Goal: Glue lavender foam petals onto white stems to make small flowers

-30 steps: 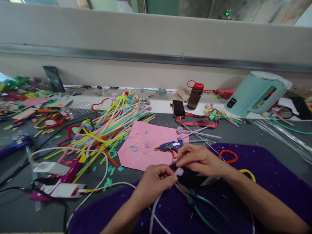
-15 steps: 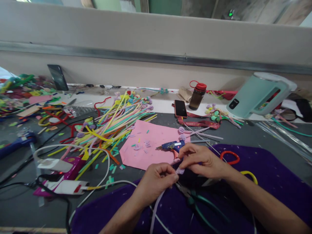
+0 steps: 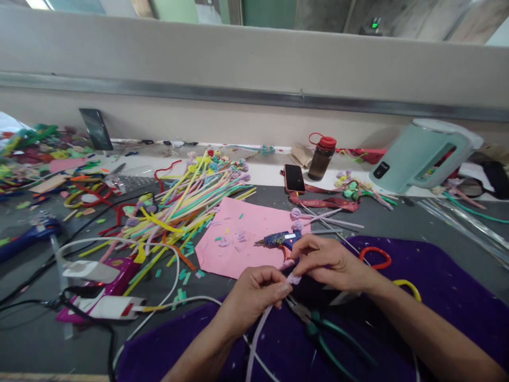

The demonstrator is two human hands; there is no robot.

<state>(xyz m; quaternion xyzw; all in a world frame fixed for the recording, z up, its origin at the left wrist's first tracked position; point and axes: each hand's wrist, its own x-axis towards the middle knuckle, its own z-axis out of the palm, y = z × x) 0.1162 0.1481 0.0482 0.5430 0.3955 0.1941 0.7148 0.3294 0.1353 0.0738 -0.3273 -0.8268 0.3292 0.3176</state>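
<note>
Between my two hands is a small lilac pipe-cleaner flower [image 3: 293,278], pinched from both sides. My left hand [image 3: 260,291] closes thumb and forefinger on its left side, where a lilac stem [image 3: 256,339] runs down below the fingers. With bent fingertips, my right hand [image 3: 328,261] grips the flower's upper right; the exact contact is partly hidden by the fingers. Just behind the right hand, a blue glue gun [image 3: 276,239] lies on a pink sheet [image 3: 234,212]. Green-handled pliers [image 3: 322,329] rest below the hands on purple cloth [image 3: 191,345].
Bundled coloured pipe cleaners [image 3: 191,196] lie left of the pink sheet. A magenta power strip [image 3: 123,276] with white cables sits front left. Red-handled scissors [image 3: 376,257] are by my right wrist. Behind stand a phone [image 3: 294,178], a bottle [image 3: 321,159] and a mint kettle [image 3: 423,154].
Both hands stay almost in place, still pinching the lilac flower. The lilac stem below has shifted very slightly, and the whole view has moved a little.
</note>
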